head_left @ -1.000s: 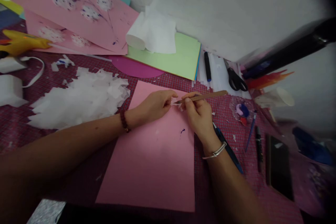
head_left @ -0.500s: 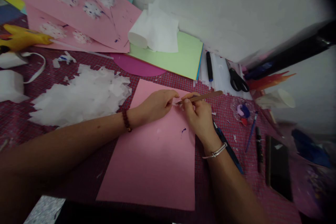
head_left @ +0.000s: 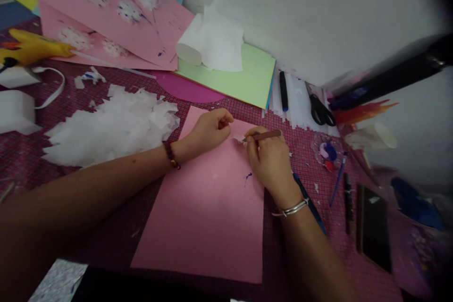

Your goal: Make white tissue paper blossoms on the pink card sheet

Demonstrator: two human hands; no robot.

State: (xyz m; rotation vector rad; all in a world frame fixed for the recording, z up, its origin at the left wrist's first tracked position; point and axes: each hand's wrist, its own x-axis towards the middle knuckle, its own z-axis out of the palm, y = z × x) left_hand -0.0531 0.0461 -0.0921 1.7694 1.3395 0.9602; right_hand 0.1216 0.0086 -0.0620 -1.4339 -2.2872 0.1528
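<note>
A pink sheet of paper lies in front of me on the red checked cloth. My right hand is closed around a brown wooden stick, its tip on a small white paper scrap near the sheet's far edge. My left hand rests curled on the sheet just left of the scrap, fingers folded in, apart from the stick's tip. A small blue mark shows on the sheet below my right hand.
A heap of white paper bits lies left. Pink sheets with white flowers, a tissue roll and green paper lie behind. Scissors, marker, paint palette, brushes, phone sit right. A yellow glue gun is far left.
My left hand has let go of the scrap's area and drawn back a little with its fingers curled. My right hand has tilted the stick nearer me, so it looks shorter.
</note>
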